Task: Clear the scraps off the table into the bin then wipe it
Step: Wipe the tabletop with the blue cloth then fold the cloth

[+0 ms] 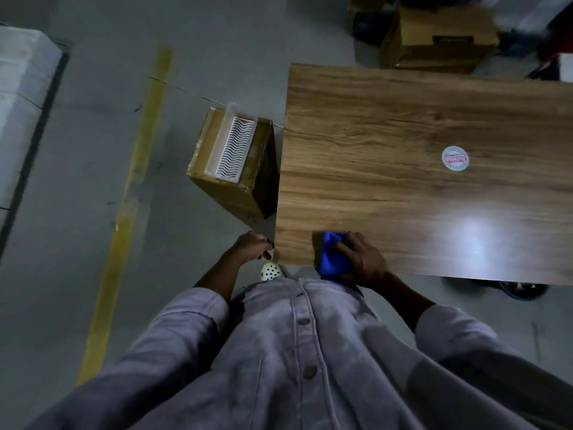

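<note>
A wooden table (403,125) fills the right half of the view. On its near-left corner lies a bunched blue cloth (333,259), partly hanging over the near edge. My right hand (362,259) grips the cloth and presses it onto the wood. My left hand (252,246) hovers just off the table's near-left corner with its fingers curled; something small and dark shows at the fingertips, but I cannot tell if it holds anything. A round white and pink sticker-like disc (455,158) lies flat on the table further right.
A cardboard box (223,187) with a white slotted tray (234,147) on top stands on the floor against the table's left edge. More cardboard boxes (434,35) stand behind the table. A yellow line (130,193) crosses the grey floor at the left.
</note>
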